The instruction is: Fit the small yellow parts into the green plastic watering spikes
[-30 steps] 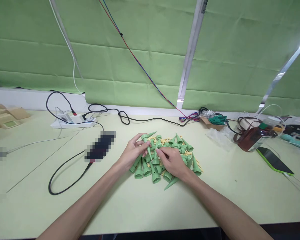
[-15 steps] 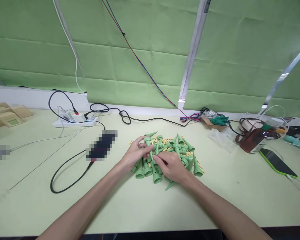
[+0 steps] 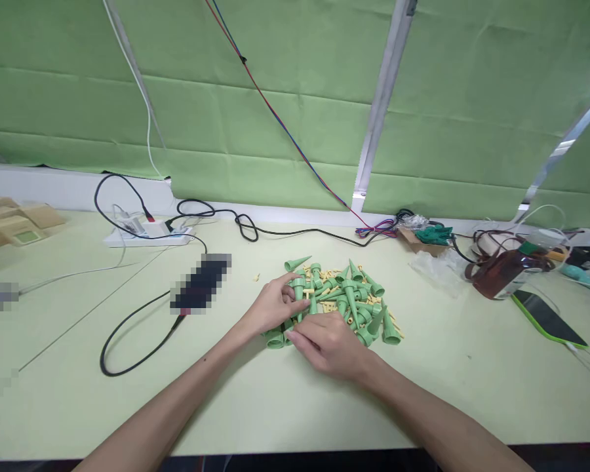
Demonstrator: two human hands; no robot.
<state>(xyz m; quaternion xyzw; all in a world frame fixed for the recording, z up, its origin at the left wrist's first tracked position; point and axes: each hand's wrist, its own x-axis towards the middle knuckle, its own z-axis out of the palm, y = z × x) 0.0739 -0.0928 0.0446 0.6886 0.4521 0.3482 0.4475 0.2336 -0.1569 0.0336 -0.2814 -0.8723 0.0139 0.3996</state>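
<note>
My left hand (image 3: 275,305) is closed around a green plastic watering spike (image 3: 299,288), its wide end up and its narrow part pointing down. Close below it, my right hand (image 3: 328,342) has its fingers pinched together near the spike's lower end; what lies between those fingertips is hidden. Both hands are over a heap of similar green spikes (image 3: 350,298), with wide round sockets and pointed tips lying at many angles. Small yellow plastic pieces (image 3: 330,306) are mixed among them, some of them T-shaped.
On the left are a power strip (image 3: 147,237), a blurred dark device (image 3: 201,282) with a looping black cable and some tan boxes (image 3: 19,223). To the right lie a brown bottle (image 3: 506,272), a green-edged phone (image 3: 548,319) and a plastic bag (image 3: 440,270). Cables run along the back wall.
My right hand has moved down and slightly left, away from the spike's middle. My left hand still grips a green spike. The view has shifted slightly.
</note>
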